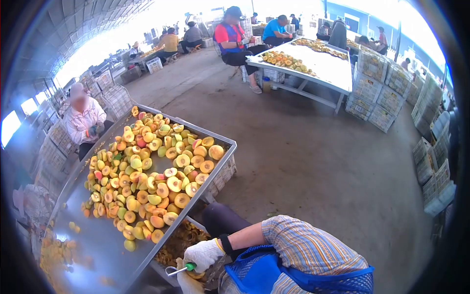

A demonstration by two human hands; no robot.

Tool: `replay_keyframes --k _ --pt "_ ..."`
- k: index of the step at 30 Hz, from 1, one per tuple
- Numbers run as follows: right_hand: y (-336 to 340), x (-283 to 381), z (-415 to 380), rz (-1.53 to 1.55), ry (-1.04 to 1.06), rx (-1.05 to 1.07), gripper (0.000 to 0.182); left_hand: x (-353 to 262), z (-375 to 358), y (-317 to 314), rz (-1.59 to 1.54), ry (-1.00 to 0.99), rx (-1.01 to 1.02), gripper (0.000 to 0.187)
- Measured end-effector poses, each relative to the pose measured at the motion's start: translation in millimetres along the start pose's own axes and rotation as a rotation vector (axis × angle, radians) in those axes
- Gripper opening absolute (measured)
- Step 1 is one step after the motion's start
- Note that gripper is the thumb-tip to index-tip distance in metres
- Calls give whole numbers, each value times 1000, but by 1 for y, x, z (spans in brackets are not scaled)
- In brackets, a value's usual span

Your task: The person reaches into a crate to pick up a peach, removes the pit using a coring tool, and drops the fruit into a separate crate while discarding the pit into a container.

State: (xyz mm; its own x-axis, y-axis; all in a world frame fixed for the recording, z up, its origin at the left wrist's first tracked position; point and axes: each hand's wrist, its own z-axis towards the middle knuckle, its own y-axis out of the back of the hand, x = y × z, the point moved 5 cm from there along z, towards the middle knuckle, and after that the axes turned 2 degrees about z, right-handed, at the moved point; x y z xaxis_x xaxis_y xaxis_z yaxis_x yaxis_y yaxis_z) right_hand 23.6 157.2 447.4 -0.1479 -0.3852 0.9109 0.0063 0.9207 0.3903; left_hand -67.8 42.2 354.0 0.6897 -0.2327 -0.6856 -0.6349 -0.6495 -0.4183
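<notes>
- Wide concrete floor [313, 161], bare across the middle, stretching to rows of stacked white crates [377, 90] at the right.
- Long metal table [98, 240] running from the lower left up to a far corner by the floor; raised rim along its right edge.
- Second table [333, 73] well apart at the top, topped with fruit [286, 60], with seated people along its far and left sides.
- Heap of halved peaches [152, 181] covering the far half of the metal table, cut faces mostly up, reaching the right rim; a few loose halves nearer the middle of the tabletop.
- Co-worker in a pale long-sleeved top [84, 122] seated at the left edge of the metal table, hands together near the chest.
- Crate of pits and scraps [181, 240] just below the right rim, beside a dark-trousered knee.
- Blue mesh apron [274, 274] over a striped sleeve at the bottom edge.
- Right hand [203, 255] in a white glove, closed around a green-handled pitting spoon [178, 269], metal loop pointing left.
- Left hand [188, 283], gloved, low under the right, mostly cut off by the frame; curled around a peach piece [197, 275] just under the spoon, hold itself too hidden to tell.
</notes>
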Motion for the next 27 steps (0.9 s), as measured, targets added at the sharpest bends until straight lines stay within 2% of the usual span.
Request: replay_keyframes --k 4,6,7,8,10,14,15,18,22,24,25,27 --pt "7 -11 3 -21 59 -168 22 -6 -11 -6 -88 -26 39 38" --pt "21 -23 6 -140 14 -374 19 -22 -27 -19 -16 -84 270 41" --pt "25 -27 6 -175 37 -376 27 -26 -25 -11 4 -85 278 44" --pt "25 -32 5 -172 34 -380 27 -25 -28 -12 7 -81 280 44" --pt "32 -30 -5 -77 24 -492 24 -49 -53 -34 -8 -371 127 44" --pt "32 -36 -11 -28 6 -507 28 -50 -41 -15 -55 -482 128 51" --pt "32 -37 -12 -20 -10 -487 30 -50 -36 -12 -74 -489 199 53" --pt "35 -37 -12 -20 -29 -428 33 -45 -25 -5 -52 -467 240 53" --pt "36 -47 -10 -19 -15 -412 25 -41 -24 -13 -102 -471 225 51" --pt "39 -47 -11 -28 -24 -368 24 -39 -23 -11 -151 -413 13 47" --pt "42 -41 -15 -5 -24 -363 24 -40 -19 -3 -151 -413 14 47" --pt "45 -40 -17 19 -25 -359 24 -33 -11 5 -300 -115 83 40"
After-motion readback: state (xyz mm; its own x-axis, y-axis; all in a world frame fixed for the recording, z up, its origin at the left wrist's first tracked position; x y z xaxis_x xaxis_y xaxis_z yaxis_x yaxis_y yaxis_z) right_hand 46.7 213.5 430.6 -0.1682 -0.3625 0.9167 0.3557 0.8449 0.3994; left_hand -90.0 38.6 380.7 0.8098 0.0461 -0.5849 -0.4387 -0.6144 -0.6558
